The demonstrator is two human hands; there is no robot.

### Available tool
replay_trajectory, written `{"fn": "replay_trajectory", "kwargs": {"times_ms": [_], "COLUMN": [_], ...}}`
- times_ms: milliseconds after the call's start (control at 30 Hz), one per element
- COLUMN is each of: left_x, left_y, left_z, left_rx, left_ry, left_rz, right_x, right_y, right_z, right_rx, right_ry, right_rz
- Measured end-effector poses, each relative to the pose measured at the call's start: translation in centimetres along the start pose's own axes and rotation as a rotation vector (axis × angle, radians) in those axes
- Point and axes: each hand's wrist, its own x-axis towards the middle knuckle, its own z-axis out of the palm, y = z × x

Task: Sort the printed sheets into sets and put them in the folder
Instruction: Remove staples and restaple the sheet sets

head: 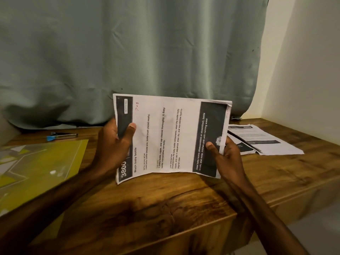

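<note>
I hold a small set of printed sheets [165,137] upright above the wooden table, turned sideways, with the title "Wash baby bottle" and a handwritten "P-1" on the top page. My left hand [112,146] grips its left edge, thumb on the front. At the right edge my right hand [226,155] grips it, thumb on the dark band. A yellow-green folder [36,168] lies flat on the table at the left. More printed sheets [261,140] lie in loose piles at the right, behind my right hand.
A stapler with a blue end [61,136] lies at the back left of the wooden table [165,205]. A grey-green curtain [128,52] hangs behind the table. A pale wall [303,70] stands at the right, and the table's front edge runs near the bottom.
</note>
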Motion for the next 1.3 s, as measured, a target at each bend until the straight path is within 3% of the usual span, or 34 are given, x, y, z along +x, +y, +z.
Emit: {"fn": "replay_trajectory", "kwargs": {"times_ms": [233,333,467,567,667,833,1133,1300], "left_x": [4.9,5.9,5.7,5.6,5.6,6.0,6.9,7.2], "left_y": [-1.6,-2.8,-3.4,-3.9,-4.7,-6.3,-7.5,-8.2], "left_z": [-3.8,-5.6,-6.8,-6.7,-6.4,-6.8,-7.9,-8.4], "left_rx": [0.086,0.167,0.204,0.196,0.227,0.245,0.215,0.255], "left_ry": [-0.145,-0.271,-0.426,-0.432,-0.423,-0.440,-0.498,-0.516], "left_rz": [-0.236,-0.347,-0.449,-0.460,-0.461,-0.518,-0.565,-0.621], "right_x": [2.2,2.8,5.1,6.8,7.4,7.2,9.2,9.8], "right_y": [-1.1,-1.0,-0.2,0.4,0.3,-0.8,-1.5,-1.4], "right_z": [1.7,2.9,4.6,7.0,11.5,19.2,24.7,26.0], "right_rx": [0.037,-0.010,-0.413,-0.619,-0.582,-0.403,-0.045,-0.057], "right_ry": [-0.225,-0.215,-0.104,-0.164,-0.391,-0.751,-0.841,-0.874], "right_rz": [0.173,0.247,0.019,-0.273,-0.395,-0.361,-0.121,-0.104]}}
